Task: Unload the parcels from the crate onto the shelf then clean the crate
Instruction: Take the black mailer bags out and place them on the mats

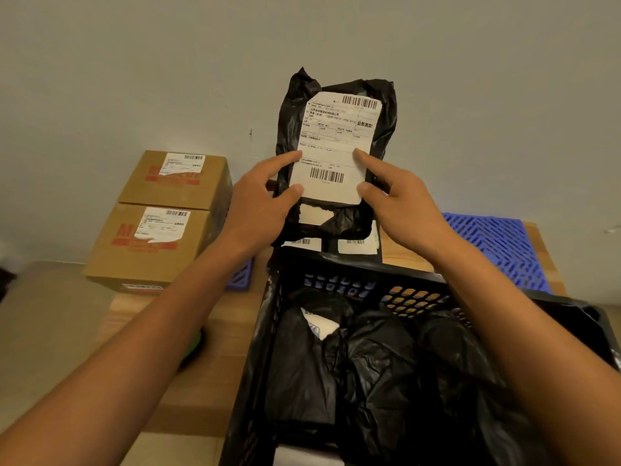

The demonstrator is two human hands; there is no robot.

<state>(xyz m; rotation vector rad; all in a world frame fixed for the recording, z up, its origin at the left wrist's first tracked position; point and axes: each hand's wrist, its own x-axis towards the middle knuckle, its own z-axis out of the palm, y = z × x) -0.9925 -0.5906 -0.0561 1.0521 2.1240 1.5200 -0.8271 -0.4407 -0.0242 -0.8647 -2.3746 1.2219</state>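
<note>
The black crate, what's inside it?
The black crate holds crumpled black plastic parcels, one showing a bit of white label. What lies under them is covered, and the arms hide parts of the crate.

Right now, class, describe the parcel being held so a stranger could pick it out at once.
Start at the black crate in the foreground, then look above its far rim. The left hand and right hand hold the black bag parcel upright. Unlike the bags in the crate, its large white barcoded label faces the camera.
</note>
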